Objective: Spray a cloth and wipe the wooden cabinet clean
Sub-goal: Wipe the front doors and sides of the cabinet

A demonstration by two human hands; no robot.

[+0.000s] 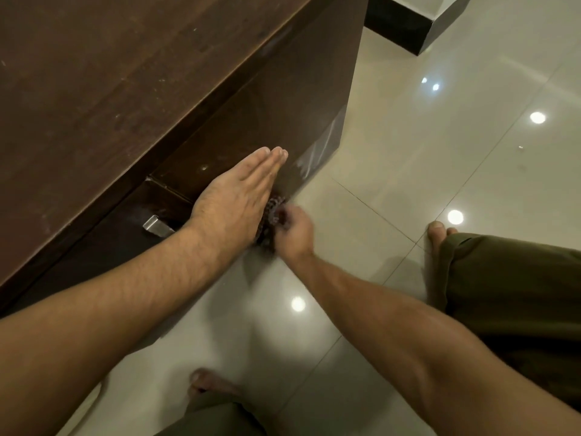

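The dark wooden cabinet (125, 89) fills the upper left, its top facing me and its front panel (283, 105) dropping to the floor. My left hand (239, 196) lies flat with straight fingers against the lower front panel. Just below it, my right hand (294, 231) is closed around a dark patterned cloth (275, 209), pressed low on the panel near the floor. The left hand hides most of the cloth. No spray bottle is in view.
A metal handle (155, 226) sticks out of the cabinet front left of my left wrist. Glossy cream floor tiles (440, 168) spread to the right. My bare feet (437, 237) and olive trouser legs (518, 278) are near the cabinet. A black skirting (396, 26) runs along the far wall.
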